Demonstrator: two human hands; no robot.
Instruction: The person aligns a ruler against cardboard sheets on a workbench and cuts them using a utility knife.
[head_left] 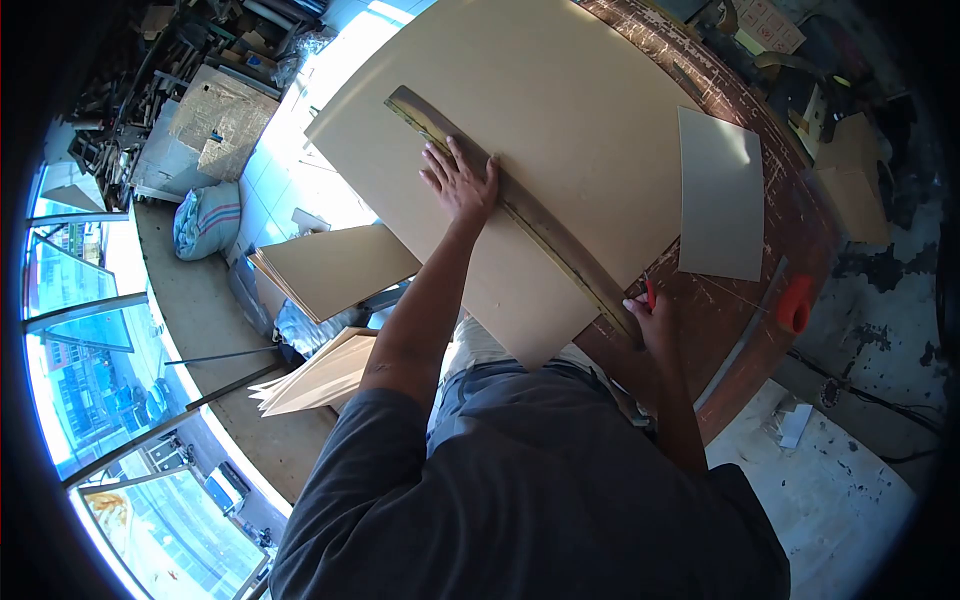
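Observation:
A large beige board (pixel 570 120) lies across the brown worktable. A long metal straightedge (pixel 545 245) with a yellowish strip along its edge rests diagonally on the board, its near end reaching past the board's edge. My left hand (pixel 462 185) presses down on the upper part of the straightedge, fingers spread. Near the lower end of the straightedge, my right hand (pixel 655 318) is closed around a small red tool (pixel 651 292), mostly hidden by the fingers. That tool's tip cannot be made out.
A smaller pale sheet (pixel 720 195) lies on the worktable (pixel 715 310) to the right, near a red ring-shaped object (pixel 795 304). Stacked beige boards (pixel 335 265) and thin sheets (pixel 320 375) stand at left. A striped sack (pixel 208 220) sits beyond, by the windows.

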